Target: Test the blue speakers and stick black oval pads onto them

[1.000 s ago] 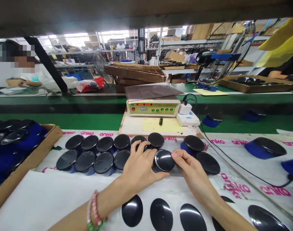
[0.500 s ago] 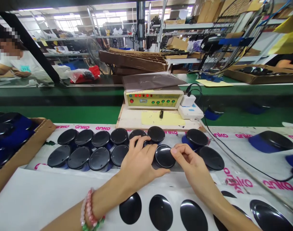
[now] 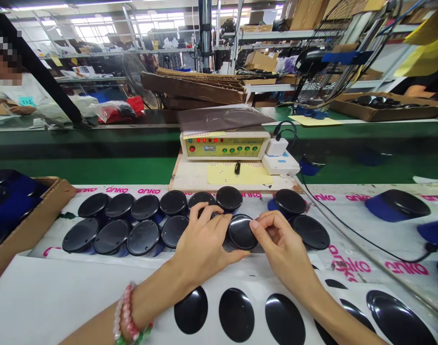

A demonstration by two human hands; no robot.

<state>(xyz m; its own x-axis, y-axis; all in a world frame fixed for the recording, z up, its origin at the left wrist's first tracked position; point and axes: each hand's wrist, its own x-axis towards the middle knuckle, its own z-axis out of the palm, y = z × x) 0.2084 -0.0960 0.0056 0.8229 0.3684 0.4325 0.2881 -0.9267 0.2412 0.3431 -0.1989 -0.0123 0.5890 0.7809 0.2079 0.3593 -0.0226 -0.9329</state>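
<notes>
My left hand (image 3: 204, 237), a beaded bracelet at its wrist, reaches round the left side of a round black-topped piece (image 3: 242, 232) with its thumb along the near edge. From the right, my right hand (image 3: 282, 242) pinches the rim of that piece's black disc between thumb and fingers. Two rows of similar dark blue pieces with black tops (image 3: 143, 238) stand to the left, and a pair (image 3: 311, 232) stands to the right. Near me, a white sheet (image 3: 260, 292) carries black oval discs (image 3: 236, 315).
A cardboard box of blue parts (image 3: 51, 203) is at the left edge. Behind my hands stand a control box (image 3: 224, 146) with lit red digits and a white power adapter (image 3: 281, 163), its cable running right. A person (image 3: 21, 96) sits at the far left.
The whole view has shifted slightly, with things appearing a little further left. Both hands keep nearly the same hold on the black-topped piece.
</notes>
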